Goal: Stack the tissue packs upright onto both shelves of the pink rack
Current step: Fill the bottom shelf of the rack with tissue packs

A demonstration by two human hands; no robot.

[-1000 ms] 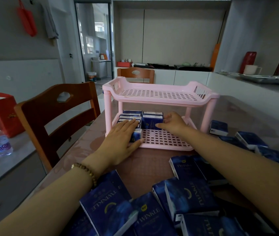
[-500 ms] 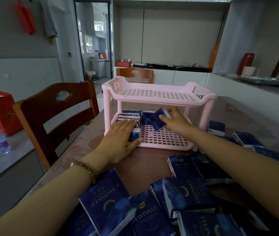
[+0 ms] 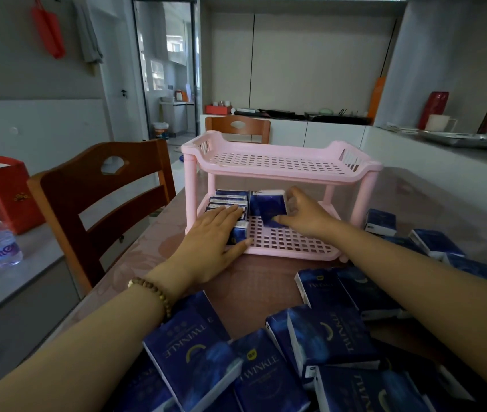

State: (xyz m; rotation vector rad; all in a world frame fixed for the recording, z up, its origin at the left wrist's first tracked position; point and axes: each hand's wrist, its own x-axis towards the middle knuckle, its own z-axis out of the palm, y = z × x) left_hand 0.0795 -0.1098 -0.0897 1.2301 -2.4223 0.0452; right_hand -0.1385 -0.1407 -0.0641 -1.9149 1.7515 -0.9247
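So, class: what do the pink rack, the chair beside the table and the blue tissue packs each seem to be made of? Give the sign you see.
Pink rack: moulded plastic, seemingly; even pink colour, grid-holed shelves, soft sheen.
Chair: wood, probably varnished; reddish-brown with a slight gloss on its slats.
Tissue packs: thin printed film wrap, probably plastic; glossy with light creasing.
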